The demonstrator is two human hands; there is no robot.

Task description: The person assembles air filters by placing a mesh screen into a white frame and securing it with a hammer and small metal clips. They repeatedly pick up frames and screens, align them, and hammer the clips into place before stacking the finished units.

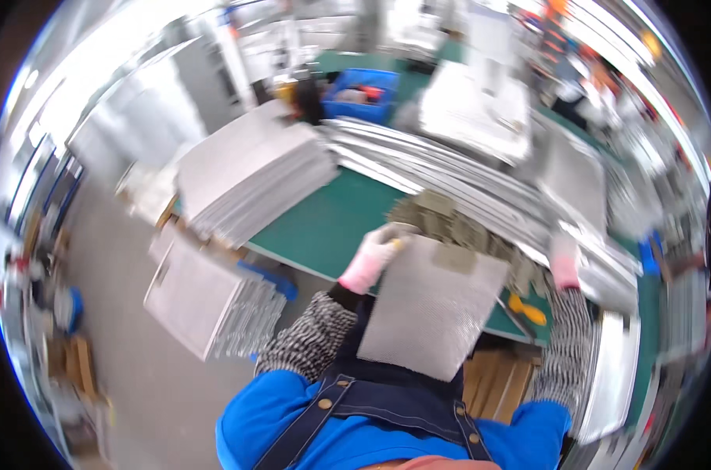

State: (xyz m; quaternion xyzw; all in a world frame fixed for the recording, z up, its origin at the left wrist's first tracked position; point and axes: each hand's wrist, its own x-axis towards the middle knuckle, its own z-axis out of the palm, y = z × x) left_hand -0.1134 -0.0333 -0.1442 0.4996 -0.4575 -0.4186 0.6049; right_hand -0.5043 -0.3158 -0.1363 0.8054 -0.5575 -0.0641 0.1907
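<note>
My left hand (377,254), in a white and pink glove, grips the upper left corner of a grey, fine-textured panel (434,313). The panel hangs tilted in front of my apron, with a khaki patch (455,258) at its top edge. Behind it lies a row of khaki pieces (442,222) on the green tabletop. My right hand (564,258), gloved alike, reaches out to the long silver strips (520,207) at the right; its fingers are smeared by motion. Close to the right forearm are a yellow-handled tool (528,310) and a dark, slim tool (515,319).
A tall stack of grey panels (254,168) stands on the table's left part, with another stack (207,301) lower down beside it. A blue bin (362,94) sits at the back. Brown cardboard (496,384) lies under the table's front edge; a white-silver panel (610,376) is at right.
</note>
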